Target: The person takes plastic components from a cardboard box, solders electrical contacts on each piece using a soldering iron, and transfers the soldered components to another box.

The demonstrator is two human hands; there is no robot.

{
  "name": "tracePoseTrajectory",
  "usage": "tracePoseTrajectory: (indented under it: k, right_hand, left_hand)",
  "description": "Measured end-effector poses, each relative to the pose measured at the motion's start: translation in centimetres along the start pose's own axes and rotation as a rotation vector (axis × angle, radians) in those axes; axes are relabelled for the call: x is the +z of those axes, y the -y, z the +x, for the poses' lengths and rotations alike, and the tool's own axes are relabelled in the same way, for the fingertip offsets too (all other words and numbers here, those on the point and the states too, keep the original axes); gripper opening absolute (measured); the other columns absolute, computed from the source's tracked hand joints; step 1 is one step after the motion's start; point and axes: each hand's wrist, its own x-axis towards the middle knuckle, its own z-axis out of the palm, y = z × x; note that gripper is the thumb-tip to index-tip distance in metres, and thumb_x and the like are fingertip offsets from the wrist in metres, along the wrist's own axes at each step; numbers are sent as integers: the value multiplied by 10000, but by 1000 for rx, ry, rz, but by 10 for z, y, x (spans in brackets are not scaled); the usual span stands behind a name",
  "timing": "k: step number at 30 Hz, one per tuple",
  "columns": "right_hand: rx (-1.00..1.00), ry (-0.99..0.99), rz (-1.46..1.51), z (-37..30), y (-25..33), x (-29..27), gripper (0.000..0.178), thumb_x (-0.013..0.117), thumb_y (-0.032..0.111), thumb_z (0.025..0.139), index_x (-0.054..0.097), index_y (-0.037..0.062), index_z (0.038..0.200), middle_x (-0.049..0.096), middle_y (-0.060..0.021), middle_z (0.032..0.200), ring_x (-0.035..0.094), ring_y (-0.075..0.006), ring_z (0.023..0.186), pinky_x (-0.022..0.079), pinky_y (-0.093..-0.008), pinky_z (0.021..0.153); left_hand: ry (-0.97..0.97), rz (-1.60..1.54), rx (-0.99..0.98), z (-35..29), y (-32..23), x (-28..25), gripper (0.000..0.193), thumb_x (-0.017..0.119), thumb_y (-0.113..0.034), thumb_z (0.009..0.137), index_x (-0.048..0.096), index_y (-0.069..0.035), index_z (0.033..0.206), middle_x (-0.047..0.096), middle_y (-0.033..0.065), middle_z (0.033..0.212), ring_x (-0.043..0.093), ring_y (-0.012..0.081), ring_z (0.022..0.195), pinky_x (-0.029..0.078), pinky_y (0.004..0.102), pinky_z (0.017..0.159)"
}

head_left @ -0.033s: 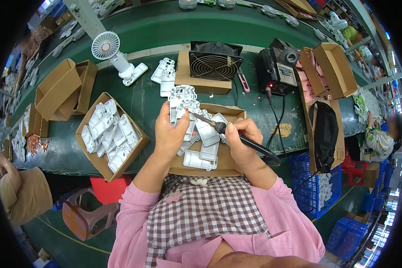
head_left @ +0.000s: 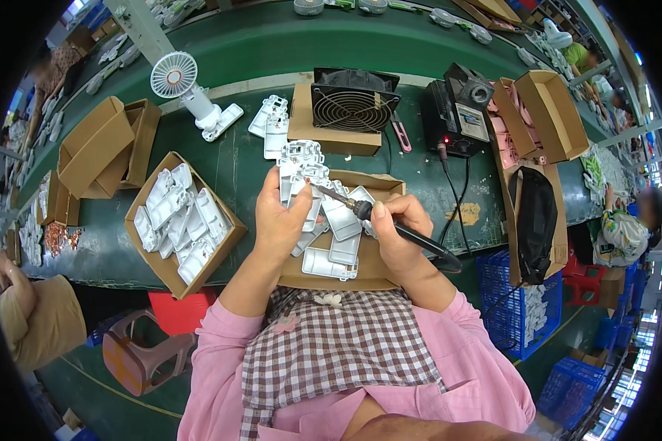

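Observation:
My left hand [head_left: 281, 220] is closed around a white plastic housing [head_left: 301, 159] and holds it above a shallow cardboard box [head_left: 293, 277]. In my right hand [head_left: 399, 229] is a soldering iron [head_left: 413, 237], gripped like a pen by its black handle. Its metal tip reaches left to the housing, close to my left thumb; whether it touches cannot be made out. Beneath my hands, several white housings [head_left: 329, 263] lie in the box. Two or three more white housings [head_left: 275, 126] rest on the bench just beyond my left hand.
Left of me stands a carton [head_left: 221, 259] full of white housings. A small white fan [head_left: 191, 92], a black square fan [head_left: 354, 106], a pink cutter [head_left: 401, 134] and a black soldering station [head_left: 454, 117] stand across the bench. Its cable runs down on the right, near a black bag [head_left: 531, 228].

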Motion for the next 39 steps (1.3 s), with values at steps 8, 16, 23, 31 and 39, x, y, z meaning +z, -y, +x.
tracePoseTrajectory:
  k: [8,16,23,31,39]
  right_hand:
    - [50,-54,136,1,4,4,144,601,44,878,494,32,783,523,-27,671,427,-52,556,350,-207,512]
    - [60,-20,91,1,1,2,153,600,49,883,485,31,783,506,-10,651,409,-42,550,325,-202,502]
    - [66,-10,92,1,1,3,159,600,47,885,483,31,778,510,-12,645,411,-39,541,326,-200,495]
    - [25,-22,79,1,-3,3,153,590,43,886,482,30,778,515,-22,638,420,-50,529,331,-203,486]
    - [5,-148,263,-5,-6,0,139,620,50,871,503,24,800,560,-29,659,463,-50,556,377,-208,508]
  left_hand:
    - [2,-36,-22,-1,-3,2,223,560,-8,873,503,8,1088,610,62,924,605,102,700,539,257,531]
    - [14,2,-22,-2,-2,3,237,556,-6,871,507,9,1102,616,67,934,603,98,709,532,255,526]
    - [18,22,-32,-2,-3,3,256,557,-18,866,506,17,1115,619,74,943,606,101,708,532,254,522]
    - [20,29,-28,-2,-1,1,273,555,-5,858,497,21,1124,618,78,946,607,106,705,536,260,527]
    - [116,-100,-71,-3,2,3,326,579,-57,889,436,10,1175,600,73,1019,621,138,803,550,277,662]
